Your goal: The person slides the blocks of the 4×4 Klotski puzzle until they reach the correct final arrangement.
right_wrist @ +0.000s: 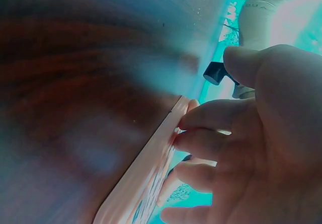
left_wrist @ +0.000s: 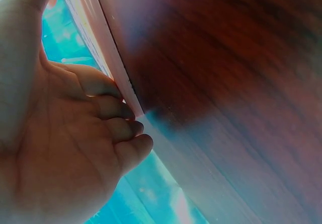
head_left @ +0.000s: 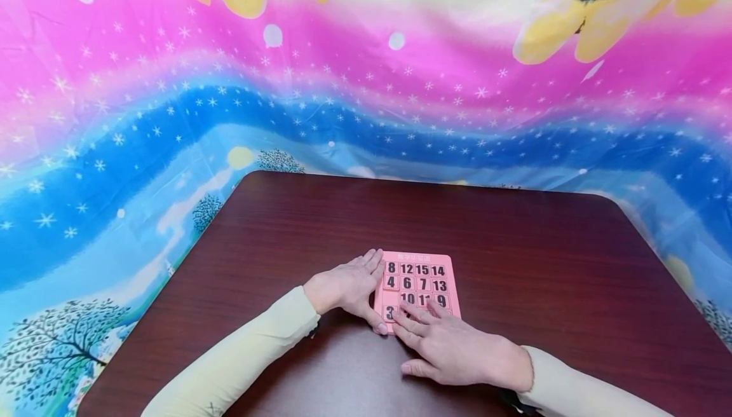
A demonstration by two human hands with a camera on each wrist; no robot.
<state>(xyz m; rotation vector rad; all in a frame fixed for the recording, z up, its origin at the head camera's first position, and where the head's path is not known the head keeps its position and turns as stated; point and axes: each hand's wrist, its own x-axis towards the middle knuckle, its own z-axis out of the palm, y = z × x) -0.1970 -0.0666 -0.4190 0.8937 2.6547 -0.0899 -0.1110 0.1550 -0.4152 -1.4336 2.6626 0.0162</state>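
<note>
The desk (head_left: 515,245) is big and brown, and the pink board (head_left: 452,285) lies flat on it near its middle, between the two hands. The board looks thin, stiff and light, so it could slide on the shiny wood. Its side edges look like the best place to hold it.

The left hand (head_left: 353,285) is spread along the left edge, thumb at the bottom corner. The right hand (head_left: 454,348) has its fingers out straight over the low rows. The hands are apart, and neither is closed around anything.

The number tiles (head_left: 423,283) look hard and smooth. A soft fingertip push should slide one. The gap (head_left: 391,299) sits between the 4 (head_left: 391,282) and the 3 (head_left: 390,313).
</note>
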